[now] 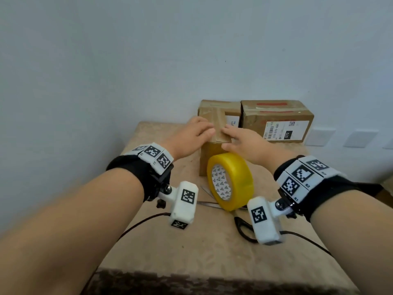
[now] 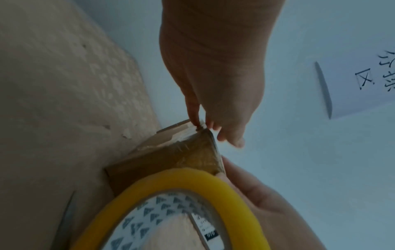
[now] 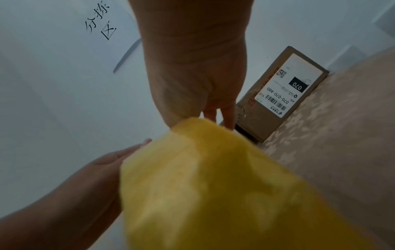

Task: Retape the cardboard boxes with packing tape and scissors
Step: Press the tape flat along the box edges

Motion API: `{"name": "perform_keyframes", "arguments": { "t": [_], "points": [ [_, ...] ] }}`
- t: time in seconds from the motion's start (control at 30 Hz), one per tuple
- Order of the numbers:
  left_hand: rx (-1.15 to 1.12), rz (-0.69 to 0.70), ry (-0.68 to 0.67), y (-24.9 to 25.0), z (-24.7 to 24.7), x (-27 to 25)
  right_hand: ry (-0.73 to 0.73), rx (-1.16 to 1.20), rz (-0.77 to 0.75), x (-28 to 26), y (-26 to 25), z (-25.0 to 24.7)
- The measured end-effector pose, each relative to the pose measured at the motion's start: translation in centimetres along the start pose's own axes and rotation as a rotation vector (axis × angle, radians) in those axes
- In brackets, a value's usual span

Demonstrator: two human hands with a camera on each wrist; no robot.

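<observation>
A small cardboard box (image 1: 207,158) stands mid-table, with brown tape running across its top. My left hand (image 1: 198,132) and my right hand (image 1: 237,136) both lie on that top with fingers stretched flat, fingertips almost meeting over the tape. In the left wrist view my left hand (image 2: 213,88) has its thumb at the upper edge of the box (image 2: 162,160). A yellow roll of packing tape (image 1: 230,180) stands on edge just in front of the box and hides the box in the right wrist view. Scissors (image 1: 242,226) lie open on the cloth beneath the roll.
A second cardboard box (image 1: 276,122) with a white shipping label sits against the wall at the back right. The table wears a beige patterned cloth (image 1: 170,248). Black cables (image 1: 136,224) trail from both wrists. Wall sockets (image 1: 361,138) are at the right.
</observation>
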State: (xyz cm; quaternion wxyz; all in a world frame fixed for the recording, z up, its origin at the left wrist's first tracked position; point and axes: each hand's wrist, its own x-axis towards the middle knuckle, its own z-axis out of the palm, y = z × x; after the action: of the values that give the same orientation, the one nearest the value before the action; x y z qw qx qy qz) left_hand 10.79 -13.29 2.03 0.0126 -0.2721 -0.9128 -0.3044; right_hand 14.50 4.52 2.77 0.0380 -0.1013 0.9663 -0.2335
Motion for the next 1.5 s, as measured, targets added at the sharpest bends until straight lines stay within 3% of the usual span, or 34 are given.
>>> {"name": "perform_keyframes", "arguments": {
  "t": [0.07,0.1,0.2,0.27,0.53,0.6,0.7,0.8,0.9,1.07,1.27,1.4,1.5],
  "points": [
    [-0.034,-0.053,0.183,0.5,0.0,-0.8,0.028,-0.038,0.011,0.1,-0.4,0.3],
    [-0.025,-0.08,0.188,0.8,0.0,-1.1,0.048,-0.056,0.009,0.1,-0.7,0.4],
    [-0.144,-0.265,-0.076,2.4,0.5,-2.3,0.096,-0.059,0.01,-0.2,-1.5,0.8],
    [-0.256,-0.39,-0.18,3.2,0.8,-3.0,0.115,-0.038,0.035,-0.3,-1.7,1.0],
    [-0.847,-0.627,-0.198,5.8,2.4,-5.3,0.113,-0.114,0.109,-0.3,-1.3,0.3],
    [-0.779,-0.591,-0.116,6.5,1.8,-5.4,0.094,-0.166,0.113,-0.1,-0.9,0.0],
    [-0.486,-0.466,0.048,5.3,0.2,-5.5,0.153,-0.229,0.076,-0.1,-1.3,0.1],
    [-0.212,-0.374,0.046,2.8,-1.2,-5.9,0.209,-0.21,-0.037,0.1,-2.8,1.7],
    [-0.08,-0.345,0.033,0.9,-1.8,-6.1,0.172,-0.294,-0.115,1.1,-4.3,3.7],
    [0.01,-0.285,0.06,-1.2,-3.3,-6.3,0.177,-0.576,-0.043,2.9,-5.1,4.2],
    [0.241,-0.394,-0.114,-2.6,-3.9,-6.6,0.211,-0.519,-0.068,4.1,-4.6,5.6],
    [0.235,-0.347,-0.125,-2.3,-3.5,-6.7,0.239,-0.538,-0.052,4.3,-4.2,6.3],
    [0.24,-0.336,-0.205,-2.1,-3.5,-6.7,0.234,-0.566,-0.047,4.5,-4.3,6.3]
  ]
}}
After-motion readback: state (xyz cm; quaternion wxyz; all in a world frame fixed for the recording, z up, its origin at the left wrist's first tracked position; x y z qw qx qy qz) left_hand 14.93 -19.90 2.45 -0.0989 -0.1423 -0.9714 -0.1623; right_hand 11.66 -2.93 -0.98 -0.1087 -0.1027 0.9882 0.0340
